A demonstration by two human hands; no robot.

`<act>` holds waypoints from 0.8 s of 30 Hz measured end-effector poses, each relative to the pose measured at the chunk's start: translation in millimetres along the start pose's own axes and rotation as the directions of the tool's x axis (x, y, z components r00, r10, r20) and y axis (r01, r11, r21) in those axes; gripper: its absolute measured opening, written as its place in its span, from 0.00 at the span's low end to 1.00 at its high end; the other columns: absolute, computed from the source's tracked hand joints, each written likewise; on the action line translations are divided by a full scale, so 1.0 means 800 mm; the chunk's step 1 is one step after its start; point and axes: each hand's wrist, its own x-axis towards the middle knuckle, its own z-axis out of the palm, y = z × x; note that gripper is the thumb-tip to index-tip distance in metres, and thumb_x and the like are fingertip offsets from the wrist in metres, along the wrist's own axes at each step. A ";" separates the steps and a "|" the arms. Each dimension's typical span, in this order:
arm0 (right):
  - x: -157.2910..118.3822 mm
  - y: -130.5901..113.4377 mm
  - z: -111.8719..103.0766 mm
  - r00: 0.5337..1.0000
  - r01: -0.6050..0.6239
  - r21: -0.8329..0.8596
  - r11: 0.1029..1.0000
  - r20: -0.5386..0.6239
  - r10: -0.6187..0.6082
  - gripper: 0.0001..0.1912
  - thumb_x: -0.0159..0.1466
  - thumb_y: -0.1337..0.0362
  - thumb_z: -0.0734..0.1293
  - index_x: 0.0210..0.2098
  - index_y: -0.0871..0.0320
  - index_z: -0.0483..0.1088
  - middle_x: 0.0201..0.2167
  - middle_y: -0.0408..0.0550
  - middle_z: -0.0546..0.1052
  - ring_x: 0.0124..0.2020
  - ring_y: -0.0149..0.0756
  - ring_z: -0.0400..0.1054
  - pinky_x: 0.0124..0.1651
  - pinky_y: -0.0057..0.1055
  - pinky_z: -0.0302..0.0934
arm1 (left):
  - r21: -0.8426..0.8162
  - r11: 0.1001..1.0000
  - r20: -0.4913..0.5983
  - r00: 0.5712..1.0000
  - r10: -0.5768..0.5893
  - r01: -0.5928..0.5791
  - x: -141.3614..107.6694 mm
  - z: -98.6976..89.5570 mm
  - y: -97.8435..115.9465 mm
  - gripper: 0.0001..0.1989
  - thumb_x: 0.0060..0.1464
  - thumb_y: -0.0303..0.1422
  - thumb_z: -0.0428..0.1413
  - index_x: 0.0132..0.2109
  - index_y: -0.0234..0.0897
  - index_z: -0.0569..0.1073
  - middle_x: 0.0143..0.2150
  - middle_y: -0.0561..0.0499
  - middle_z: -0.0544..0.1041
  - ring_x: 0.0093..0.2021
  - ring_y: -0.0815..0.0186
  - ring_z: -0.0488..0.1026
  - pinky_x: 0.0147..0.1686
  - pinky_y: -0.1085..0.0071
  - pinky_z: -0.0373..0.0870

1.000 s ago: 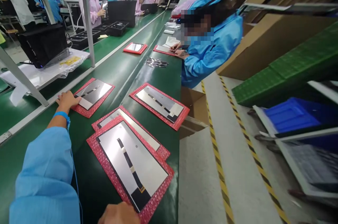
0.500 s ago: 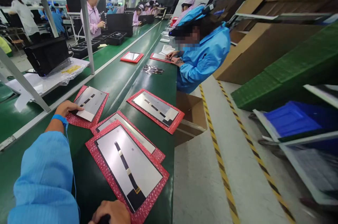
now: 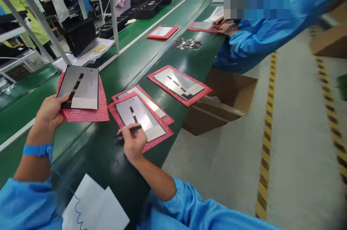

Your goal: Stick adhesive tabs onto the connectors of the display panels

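Observation:
My left hand (image 3: 50,112) grips the lower left edge of a grey panel (image 3: 88,87) with a black strip, raised above the green bench. A red bubble-wrap sleeve (image 3: 101,109) lies behind and under that panel. My right hand (image 3: 134,141) is closed around a dark pen-like tool (image 3: 135,128), over the left edge of a second panel (image 3: 145,116) on red wrap. Partly under this one lies another wrapped panel (image 3: 160,112). Farther along the bench rests a further panel (image 3: 177,81) on its own red wrap.
White sheets (image 3: 94,204) lie at the near edge. A cluster of small parts (image 3: 188,43) and a red-edged panel (image 3: 162,31) sit farther up the bench. A co-worker in blue (image 3: 252,42) leans in at the right, above a cardboard box (image 3: 233,89).
My left hand has lifted its panel off the bench, tilting it towards me. My right hand has come up from the bottom edge to the near panels, holding the dark tool. The view has shifted.

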 end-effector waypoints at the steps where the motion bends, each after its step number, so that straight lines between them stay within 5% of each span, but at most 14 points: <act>1: 0.004 -0.002 -0.002 0.998 -0.048 0.044 0.998 -0.050 0.050 0.12 0.72 0.57 0.70 0.37 0.55 0.67 0.25 0.42 0.79 0.22 0.31 0.74 0.25 0.25 0.68 | -0.005 1.000 -0.048 0.999 -0.001 0.000 -0.039 -0.018 -0.013 0.10 0.67 0.28 0.62 0.53 0.31 0.78 0.49 0.45 0.82 0.44 0.62 0.81 0.47 0.62 0.84; 6: 0.026 0.004 -0.014 0.952 -0.167 0.198 0.966 -0.222 0.210 0.18 0.67 0.50 0.73 0.39 0.52 0.62 0.25 0.37 0.77 0.23 0.28 0.71 0.27 0.24 0.67 | -0.062 0.996 -0.232 0.970 -0.071 0.058 -0.202 -0.066 -0.130 0.09 0.57 0.28 0.66 0.46 0.34 0.81 0.34 0.51 0.83 0.33 0.63 0.81 0.44 0.63 0.85; 10: 0.030 0.011 -0.025 0.945 -0.233 0.210 0.949 -0.182 0.273 0.20 0.67 0.48 0.74 0.37 0.54 0.64 0.26 0.38 0.75 0.22 0.28 0.70 0.25 0.24 0.66 | -0.101 0.987 -0.243 0.958 -0.150 0.129 -0.266 -0.062 -0.228 0.16 0.55 0.35 0.69 0.49 0.37 0.80 0.38 0.48 0.86 0.41 0.58 0.85 0.49 0.60 0.84; 13: 0.026 0.009 -0.039 0.948 -0.286 0.173 0.943 -0.096 0.305 0.17 0.72 0.53 0.73 0.38 0.59 0.69 0.28 0.38 0.74 0.24 0.27 0.69 0.26 0.23 0.66 | -0.080 0.982 -0.142 0.973 -0.182 0.172 -0.278 -0.058 -0.265 0.17 0.60 0.42 0.67 0.51 0.37 0.79 0.44 0.45 0.87 0.48 0.56 0.85 0.51 0.61 0.82; 18: 0.013 0.000 -0.064 0.922 -0.382 0.057 0.922 0.099 0.375 0.12 0.74 0.58 0.72 0.43 0.62 0.74 0.33 0.41 0.76 0.28 0.27 0.71 0.30 0.24 0.70 | 0.150 0.927 0.107 0.927 -0.360 0.343 -0.271 -0.080 -0.271 0.19 0.67 0.47 0.62 0.47 0.32 0.80 0.43 0.43 0.85 0.44 0.58 0.83 0.48 0.59 0.82; 21: 0.005 -0.002 -0.070 0.887 -0.429 -0.011 0.903 0.185 0.423 0.12 0.74 0.58 0.73 0.45 0.62 0.74 0.35 0.42 0.77 0.30 0.28 0.72 0.32 0.25 0.72 | 0.357 0.865 0.122 0.900 -0.418 0.353 -0.262 -0.089 -0.273 0.17 0.71 0.44 0.61 0.53 0.33 0.78 0.48 0.46 0.82 0.44 0.63 0.81 0.47 0.60 0.82; 24: 0.001 -0.002 -0.070 0.859 -0.455 -0.058 0.888 0.234 0.456 0.12 0.74 0.58 0.72 0.47 0.62 0.75 0.37 0.43 0.77 0.31 0.28 0.73 0.33 0.26 0.72 | 0.565 0.775 0.064 0.921 -0.384 0.284 -0.257 -0.089 -0.277 0.18 0.70 0.44 0.61 0.57 0.35 0.77 0.54 0.45 0.80 0.49 0.61 0.80 0.49 0.59 0.82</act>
